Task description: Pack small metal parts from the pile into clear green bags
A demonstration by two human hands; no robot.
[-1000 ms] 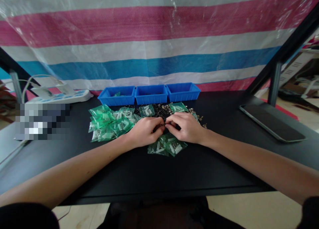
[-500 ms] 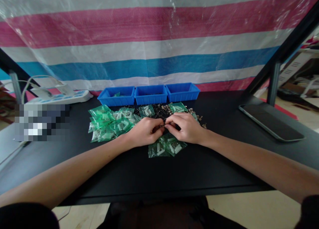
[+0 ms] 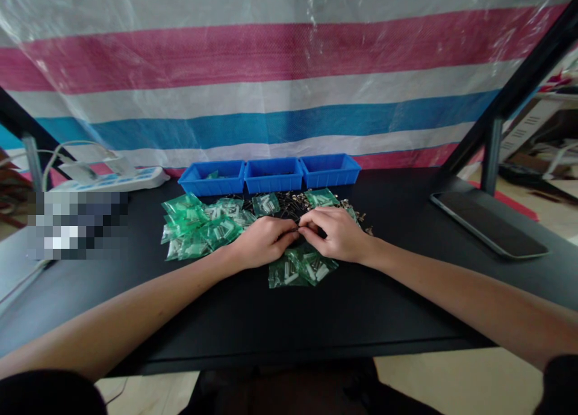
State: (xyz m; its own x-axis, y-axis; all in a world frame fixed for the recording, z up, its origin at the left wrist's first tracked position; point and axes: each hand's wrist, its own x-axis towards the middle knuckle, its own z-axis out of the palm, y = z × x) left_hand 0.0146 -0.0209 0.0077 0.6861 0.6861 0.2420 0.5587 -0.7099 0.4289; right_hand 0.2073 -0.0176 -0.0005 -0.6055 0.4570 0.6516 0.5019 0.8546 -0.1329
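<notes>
Barely anything has shifted: the left hand [image 3: 262, 241] and right hand [image 3: 338, 235] stay in narrow pinches, apparently on a small piece [image 3: 297, 229] I can't identify, between near green packets [image 3: 292, 269] and far loose dark hardware [image 3: 289, 205], suggesting unfinished fiddly work.

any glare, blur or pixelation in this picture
Head view: whitish glare streaks the multicoloured striped plastic sheet; head view: coarse pixel blocks at left, over the flat black table; head view: detail between bare left hand and bare right hand looks blurred.
</notes>
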